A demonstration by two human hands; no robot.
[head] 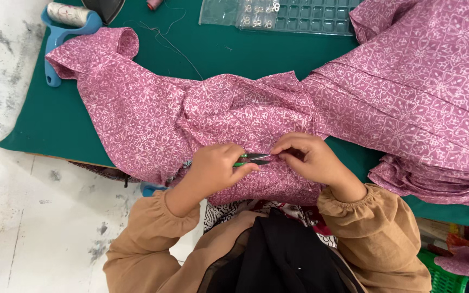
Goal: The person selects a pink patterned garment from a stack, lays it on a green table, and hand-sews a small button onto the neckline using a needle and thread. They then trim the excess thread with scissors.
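We close our left hand (213,169) around green-handled thread snips (252,159), blades pointing toward 3 o'clock. Our right hand (310,158) pinches the pink patterned garment (234,116) at the blade tips. The blades may nick the cloth or a fingertip, since they meet right at the pinch. Both wrists bend inward over the green mat's (44,122) 6 o'clock edge.

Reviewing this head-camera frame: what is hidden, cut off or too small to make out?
- Snips: handles hidden inside the left hand.
- What the right hand pinches on the pink garment: covered by its fingers.
- Dark iron-like object: cut off by the top edge.
- Pieces in the clear tray: too small to identify.
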